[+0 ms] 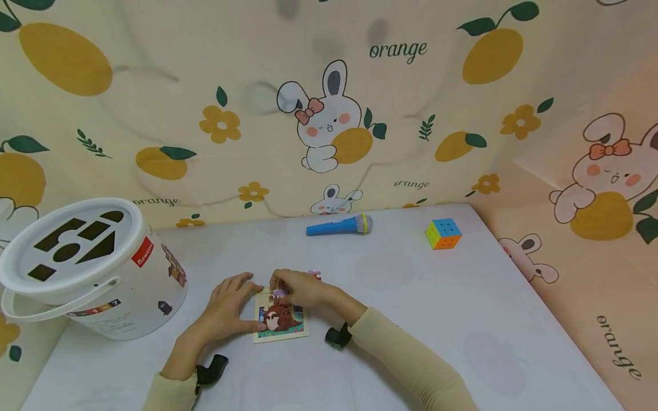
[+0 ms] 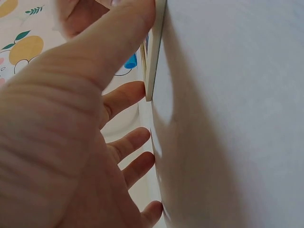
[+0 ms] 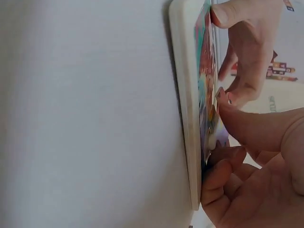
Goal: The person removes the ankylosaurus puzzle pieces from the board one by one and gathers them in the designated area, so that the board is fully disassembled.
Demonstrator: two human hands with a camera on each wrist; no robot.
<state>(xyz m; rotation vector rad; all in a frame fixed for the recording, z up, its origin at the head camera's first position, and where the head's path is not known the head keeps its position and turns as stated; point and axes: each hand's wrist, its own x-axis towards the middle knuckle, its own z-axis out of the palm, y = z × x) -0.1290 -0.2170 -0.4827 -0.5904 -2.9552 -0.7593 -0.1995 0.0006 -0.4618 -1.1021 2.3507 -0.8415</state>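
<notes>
Head view: a small puzzle board (image 1: 281, 323) lay flat on the white tabletop (image 1: 411, 319), near the front edge and left of centre, right in front of the person. Both hands were on it, neither needed to reach. The board looked roughly square, no clear long axis, its edges about parallel to the tabletop's front edge. The left hand (image 1: 228, 305) came in from the board's left side, fingers straight and spread flat on the tabletop, thumb lying along the board's near-left corner, steadying it rather than gripping. The left wrist view showed the same: straight fingers (image 2: 124, 98) against the surface, board edge (image 2: 154, 52) just beside the thumb. The right hand (image 1: 300, 288) reached across from the right and sat over the board's far edge, fingers curled, pinching a small purple puzzle piece (image 1: 279, 293) at the board's top-left area. In the right wrist view the right fingertips (image 3: 237, 121) were pressed on that piece (image 3: 221, 95) against the picture face of the board (image 3: 186, 95), with the left thumb (image 3: 237, 14) touching the face further along. So the piece was already at the board, touching or nearly so; I couldn't tell if it was seated. The right forearm ran diagonally from the front-right, sleeve to the wrist. A white shape-sorter bucket (image 1: 87, 268) stood at the left edge, a blue toy microphone (image 1: 339, 225) and a colour cube (image 1: 443, 233) lay near the back edge, well apart from the hands.
</notes>
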